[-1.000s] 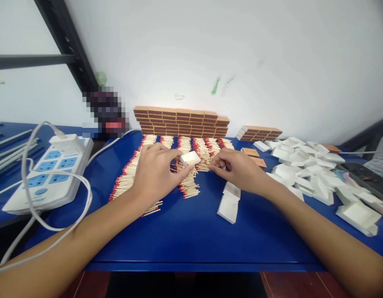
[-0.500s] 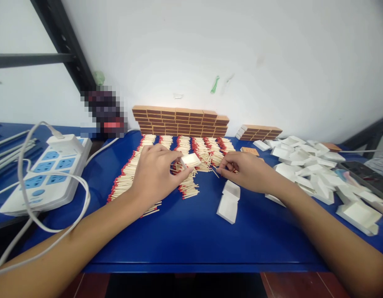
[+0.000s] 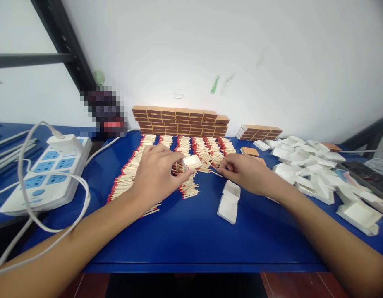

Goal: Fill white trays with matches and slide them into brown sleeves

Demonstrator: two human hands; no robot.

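My left hand [image 3: 156, 174] pinches a small white matchbox tray [image 3: 192, 161] between thumb and fingers, just above rows of red-tipped matches [image 3: 191, 150] laid out on the blue table [image 3: 191, 240]. A little to the right, my right hand [image 3: 245, 173] is curled with its fingertips closed on a few matches at the edge of the rows. Two white trays [image 3: 229, 201] lie on the table below my right hand.
Stacked brown matchboxes [image 3: 180, 122] line the wall, with a smaller stack [image 3: 259, 133] to the right. A heap of white trays [image 3: 315, 169] fills the right side. A white power strip [image 3: 47, 174] with cables sits left. A dark phone [image 3: 365, 177] lies far right.
My right hand drew back from the match rows toward the right, then shifted slightly left again. The left hand and its white tray barely moved.
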